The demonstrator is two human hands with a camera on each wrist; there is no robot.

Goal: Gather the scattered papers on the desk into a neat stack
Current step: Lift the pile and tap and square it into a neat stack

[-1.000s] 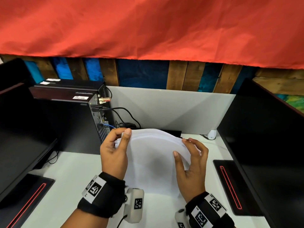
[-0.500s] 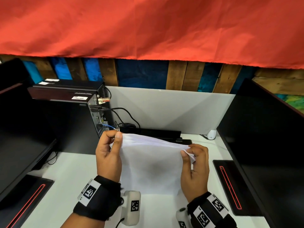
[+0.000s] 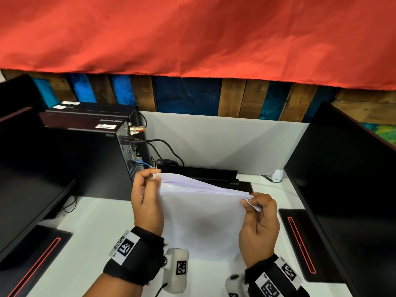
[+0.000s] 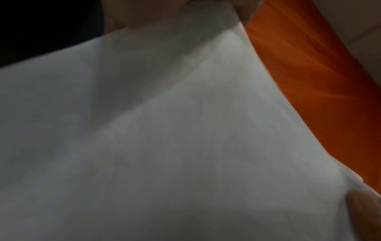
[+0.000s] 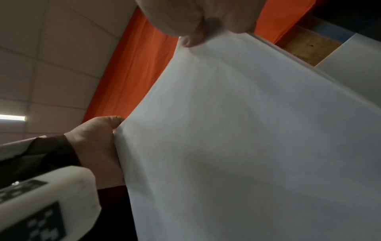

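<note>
I have the papers [image 3: 201,215] standing on edge above the white worktop [image 3: 92,228], roughly midway between the two dark monitors, with my left hand [image 3: 145,202] pinching the top left corner and my right hand [image 3: 258,224] pinching the top right one, fingers curled round the sheets on both sides. Whether the lower edge touches the worktop I cannot tell, since my wrists hide it. What worries me is the top edge: the sheets fan apart there in visible layers, and a few corners poke out past my right fingers [image 3: 249,203], so the bundle is not yet square. If I loosen either pinch to let the sheets settle, I judge the outer ones could slide free and spill back across the worktop. Squeezing harder carries its own risk, as the right wrist view shows the paper puckering under my fingertips [image 5: 189,41], and that could set a crease in the corner. The middle sags between my hands, so tapping it down unevenly might buckle the thin sheets rather than align them. The black cables [image 3: 165,148] and the computer tower [image 3: 102,151] behind could catch a stray sheet.
</note>
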